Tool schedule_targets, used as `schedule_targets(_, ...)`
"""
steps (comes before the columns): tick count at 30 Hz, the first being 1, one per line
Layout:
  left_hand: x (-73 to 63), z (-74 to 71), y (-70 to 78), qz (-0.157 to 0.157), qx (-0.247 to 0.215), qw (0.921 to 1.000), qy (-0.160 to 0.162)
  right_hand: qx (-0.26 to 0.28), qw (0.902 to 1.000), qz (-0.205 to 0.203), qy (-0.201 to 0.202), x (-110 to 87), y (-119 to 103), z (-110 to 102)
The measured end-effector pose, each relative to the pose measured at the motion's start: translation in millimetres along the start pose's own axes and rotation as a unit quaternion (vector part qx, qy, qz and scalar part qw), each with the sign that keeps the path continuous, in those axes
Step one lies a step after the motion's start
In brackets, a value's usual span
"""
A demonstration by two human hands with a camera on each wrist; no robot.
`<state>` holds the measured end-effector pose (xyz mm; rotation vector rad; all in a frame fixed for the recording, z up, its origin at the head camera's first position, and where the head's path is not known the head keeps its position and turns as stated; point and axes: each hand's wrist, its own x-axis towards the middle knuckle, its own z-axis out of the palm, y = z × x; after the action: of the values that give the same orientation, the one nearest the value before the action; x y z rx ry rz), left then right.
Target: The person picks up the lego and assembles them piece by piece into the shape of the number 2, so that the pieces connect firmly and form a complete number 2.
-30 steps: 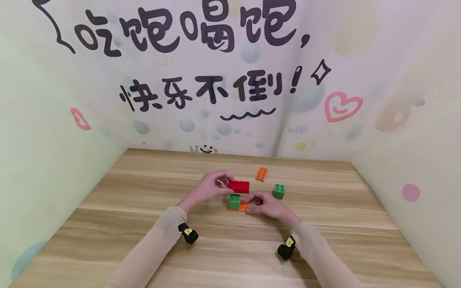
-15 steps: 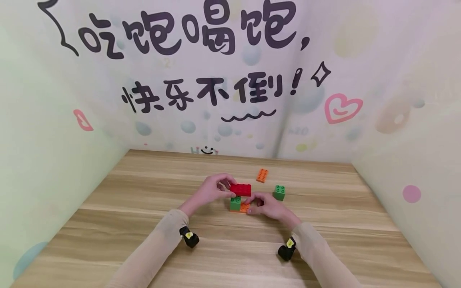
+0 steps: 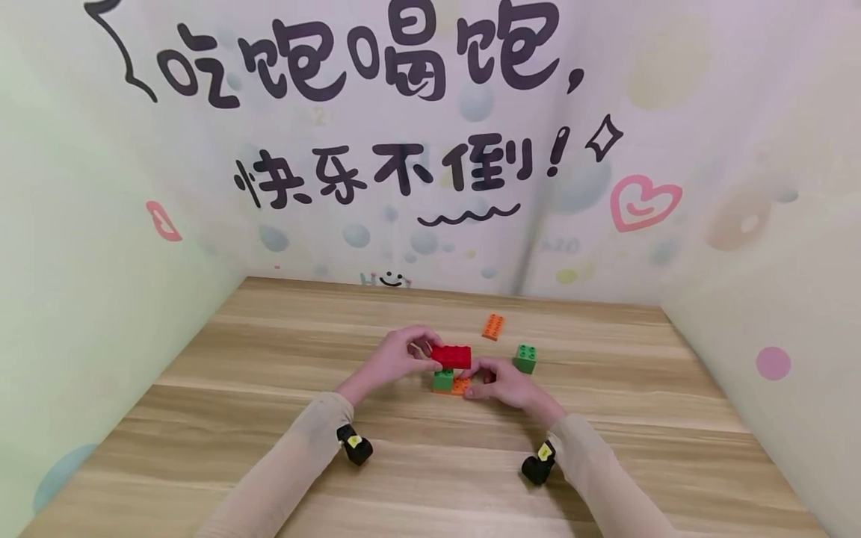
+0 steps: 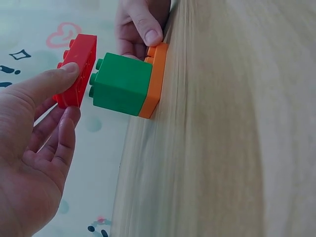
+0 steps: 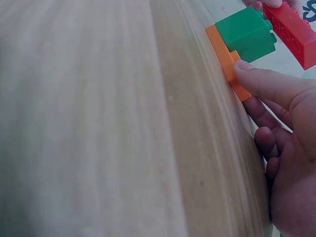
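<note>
My left hand (image 3: 397, 357) pinches a red toy building brick (image 4: 81, 74) between thumb and fingers. It hangs just above a green brick (image 4: 123, 84), with a narrow gap to the studs in the left wrist view. That green brick sits on one end of a flat orange brick (image 5: 220, 45), which lies on the table. At the plate's other end, my right hand (image 3: 503, 382) holds it, thumb (image 5: 261, 79) on its top edge and fingers around the end. The right hand covers part of the orange brick's studs in the head view.
A second green brick (image 3: 526, 359) stands just beyond my right hand. Farther back lies another flat orange brick (image 3: 493, 326). The wooden table (image 3: 430, 463) meets a printed backdrop (image 3: 430, 254) at the rear, with side walls left and right.
The red brick in my left hand has come down closer to the green brick on the orange one. My right hand stays at the orange brick. The head view has shifted slightly.
</note>
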<state>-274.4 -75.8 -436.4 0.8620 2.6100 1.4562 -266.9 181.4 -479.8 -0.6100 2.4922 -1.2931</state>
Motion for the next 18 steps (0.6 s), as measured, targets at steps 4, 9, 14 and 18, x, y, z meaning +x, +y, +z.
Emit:
schedule_targets(4,0.7,1.3,0.6,-0.008,0.003,1.0000,0.000,0.002,1.0000,-0.001,-0.005,0.5,0.1,-1.0)
schedule_targets(9,2.6,3.1,2.7,-0.010,-0.005,0.9999,0.001,-0.006,1.0000,0.000,-0.003,1.3,2.1,-2.0)
schedule_targets(14,2.7,4.9,3.1,-0.007,-0.006,1.0000,-0.004,-0.012,0.9999,-0.006,-0.006,1.6,2.0,-2.5)
schedule_targets(18,1.9,5.7,3.0,-0.004,-0.008,1.0000,-0.002,-0.011,0.9998,-0.011,-0.009,0.9,0.4,-2.5)
